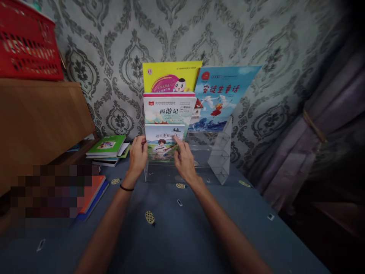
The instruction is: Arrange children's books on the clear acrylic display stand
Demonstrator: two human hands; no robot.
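A small book with a cartoon figure on its cover [163, 146] stands upright in the lowest front tier of a clear plastic book rack [221, 161]. My left hand [138, 156] grips its left edge, fingertips partly hidden along that side. On the opposite edge, my right hand [184, 159] holds the same book, with the index finger reaching up over the cover. Behind it rises a white book with black title characters [168, 108], and above that a yellow book [171, 72]. A blue book with white birds [225, 95] leans in the rack's right half.
To the left, a green book [107, 145] tops a small stack. Nearer lie an orange book [92, 194] and a blue one [95, 205], beside a blurred patch. A red basket [31, 49] sits on a wooden cabinet [42, 125]. Patterned wallpaper backs the blue tabletop [171, 236]; a curtain [296, 152] hangs right.
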